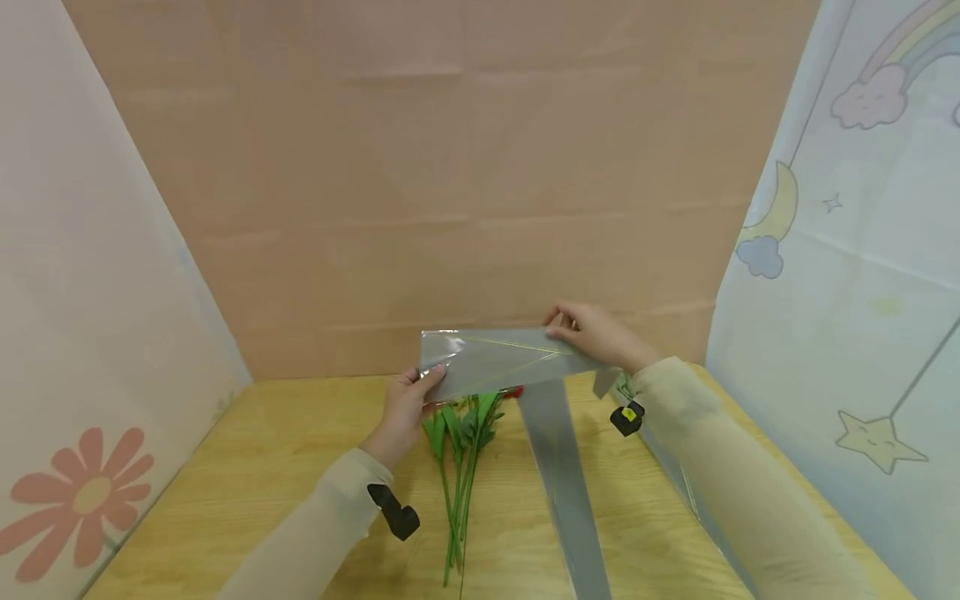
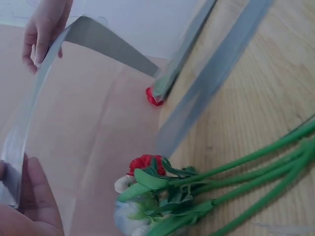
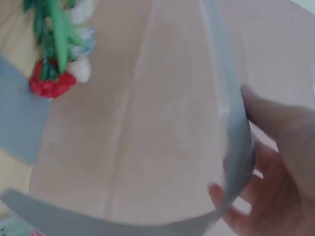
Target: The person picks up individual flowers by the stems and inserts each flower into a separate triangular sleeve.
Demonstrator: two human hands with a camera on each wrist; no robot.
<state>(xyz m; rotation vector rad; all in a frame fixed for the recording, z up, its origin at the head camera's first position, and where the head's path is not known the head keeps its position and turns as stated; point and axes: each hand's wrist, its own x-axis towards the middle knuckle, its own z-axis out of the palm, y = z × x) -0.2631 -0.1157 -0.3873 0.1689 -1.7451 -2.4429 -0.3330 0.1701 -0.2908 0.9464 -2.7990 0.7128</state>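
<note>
Left hand (image 1: 405, 412) pinched the left end of a grey wrapping sleeve (image 1: 495, 362); right hand (image 1: 596, 335) pinched its upper edge farther right, sleeve up above the table (image 1: 262, 450). Loose flowers (image 1: 468, 425) lay on the table, second sleeve (image 1: 562, 475) flat beside them. Third sleeve (image 2: 187, 54), along the right, had a red bloom (image 2: 154, 96) at its far end.
</note>
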